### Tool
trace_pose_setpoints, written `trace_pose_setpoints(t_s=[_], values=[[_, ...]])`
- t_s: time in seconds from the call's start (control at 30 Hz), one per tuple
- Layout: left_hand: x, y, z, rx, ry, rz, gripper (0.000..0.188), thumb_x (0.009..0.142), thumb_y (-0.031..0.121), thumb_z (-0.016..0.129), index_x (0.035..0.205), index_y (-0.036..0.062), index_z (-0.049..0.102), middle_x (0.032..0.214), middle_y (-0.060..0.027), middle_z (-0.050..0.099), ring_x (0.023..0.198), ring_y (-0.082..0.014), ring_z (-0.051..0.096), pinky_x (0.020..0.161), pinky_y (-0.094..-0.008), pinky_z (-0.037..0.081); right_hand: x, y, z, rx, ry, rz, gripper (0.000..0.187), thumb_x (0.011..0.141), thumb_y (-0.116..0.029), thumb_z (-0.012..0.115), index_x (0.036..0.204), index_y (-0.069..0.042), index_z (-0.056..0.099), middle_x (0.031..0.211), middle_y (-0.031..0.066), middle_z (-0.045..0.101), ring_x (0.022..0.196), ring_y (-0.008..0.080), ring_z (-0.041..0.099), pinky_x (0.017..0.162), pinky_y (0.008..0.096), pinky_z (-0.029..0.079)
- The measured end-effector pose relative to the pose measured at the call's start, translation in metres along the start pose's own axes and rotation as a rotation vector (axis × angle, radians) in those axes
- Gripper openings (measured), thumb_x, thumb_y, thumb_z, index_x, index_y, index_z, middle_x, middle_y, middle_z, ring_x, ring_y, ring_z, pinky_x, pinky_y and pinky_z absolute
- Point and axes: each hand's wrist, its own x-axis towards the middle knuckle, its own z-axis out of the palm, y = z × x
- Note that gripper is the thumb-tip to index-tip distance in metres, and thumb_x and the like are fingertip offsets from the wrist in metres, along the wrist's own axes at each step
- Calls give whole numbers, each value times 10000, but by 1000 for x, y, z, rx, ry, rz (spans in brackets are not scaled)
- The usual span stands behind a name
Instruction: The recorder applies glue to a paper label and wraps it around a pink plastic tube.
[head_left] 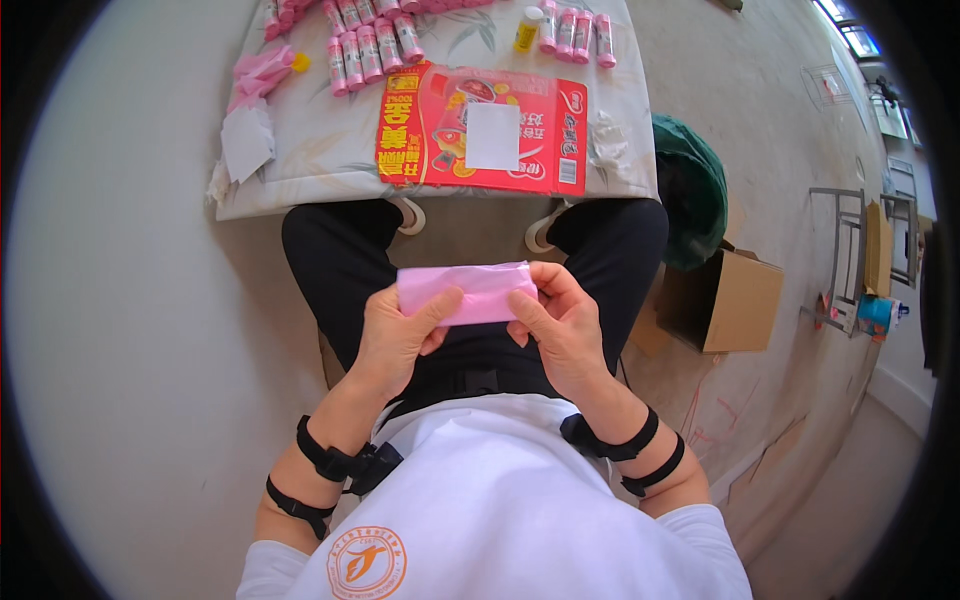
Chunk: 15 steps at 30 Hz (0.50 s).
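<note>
A flat, folded piece of thin pink film is stretched level between my two hands above my lap. My left hand pinches its left end, with the thumb lying across the front. At the other end my right hand grips it between thumb and fingers. A wrinkled, loose edge shows along its top right. Whether it is a bag or a plain sheet I cannot tell.
Ahead, a cloth-covered table bears a red printed cardboard sheet with white paper, several labelled pink rolls, a small yellow bottle and crumpled pink film. A green bag and cardboard box stand right.
</note>
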Motion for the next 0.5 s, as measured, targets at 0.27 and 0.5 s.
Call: trace_pose_setpoints(t_s=[0.27, 0.5], values=[[-4, -7, 8, 259, 172, 488, 174, 844, 132, 714, 962, 15, 664, 805, -3, 638, 669, -34, 540, 533, -183, 427, 2, -6, 2, 4, 3, 284, 255, 807, -156, 748, 987, -29, 621, 787, -18, 580, 667, 49, 503, 580, 204, 410], [0, -9, 2, 46, 41, -2, 223, 890, 229, 660, 947, 14, 635, 739, -5, 587, 563, -47, 513, 459, -185, 416, 2, 9, -3, -203, 15, 68, 153, 846, -148, 697, 937, -46, 627, 759, -15, 578, 667, 54, 493, 624, 209, 414]])
